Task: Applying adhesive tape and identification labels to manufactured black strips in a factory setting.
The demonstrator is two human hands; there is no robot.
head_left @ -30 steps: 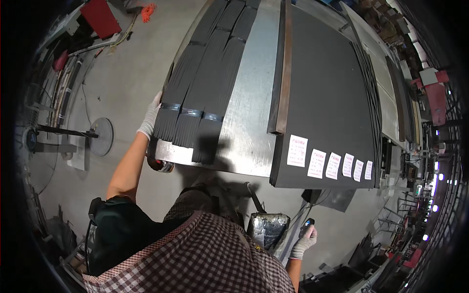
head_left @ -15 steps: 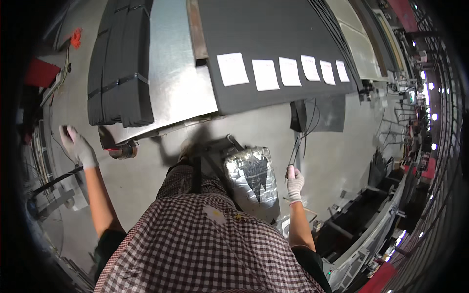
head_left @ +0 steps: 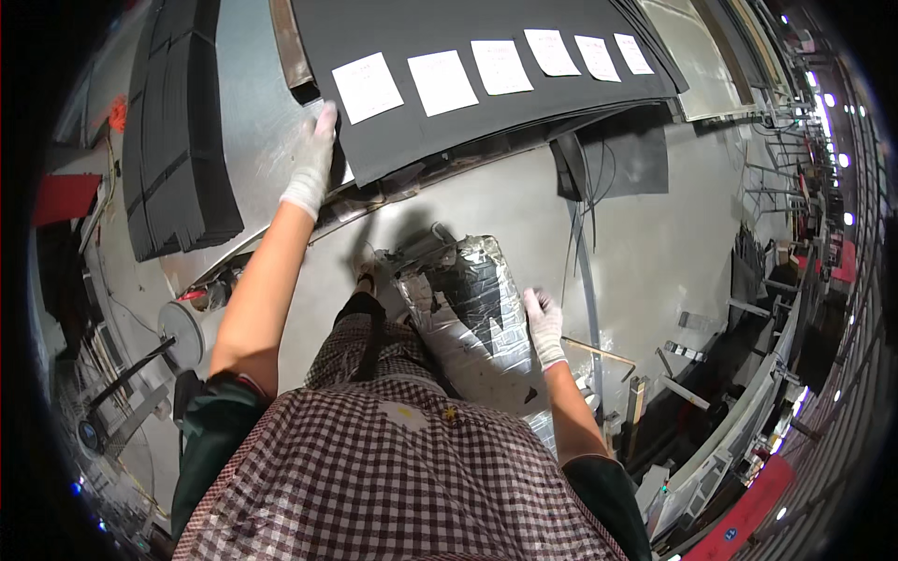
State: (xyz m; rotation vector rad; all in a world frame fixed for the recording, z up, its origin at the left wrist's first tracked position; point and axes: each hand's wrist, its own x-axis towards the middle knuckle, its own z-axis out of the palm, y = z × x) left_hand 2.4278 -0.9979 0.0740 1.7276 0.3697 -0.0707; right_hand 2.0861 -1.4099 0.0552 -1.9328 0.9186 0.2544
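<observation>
My left hand (head_left: 313,164), in a pale knit glove, reaches over the metal tabletop with its fingers stretched out. Its fingertips are beside the corner of a stack of black sheets (head_left: 440,140) and the end of a brown square metal bar (head_left: 292,56); whether they touch either is unclear. My right hand (head_left: 544,327), also gloved, hangs low beside a foil-wrapped padded block (head_left: 477,299). Its fingers are curled together, with nothing visible in them. A row of white paper slips, including the leftmost slip (head_left: 368,88), lies along the near part of the top black sheet.
A strapped bundle of dark strips (head_left: 178,140) rests on the metal tabletop (head_left: 257,103) at the left. Thin black straps (head_left: 591,196) hang from the table's front edge. A round grey disc on a bar (head_left: 181,334) stands at lower left. Metal frames and scraps (head_left: 692,374) lie at right.
My left hand has swung from the far left up to the black sheets' corner. My right hand has moved slightly left, away from the hanging straps. The table appears higher and further left in view.
</observation>
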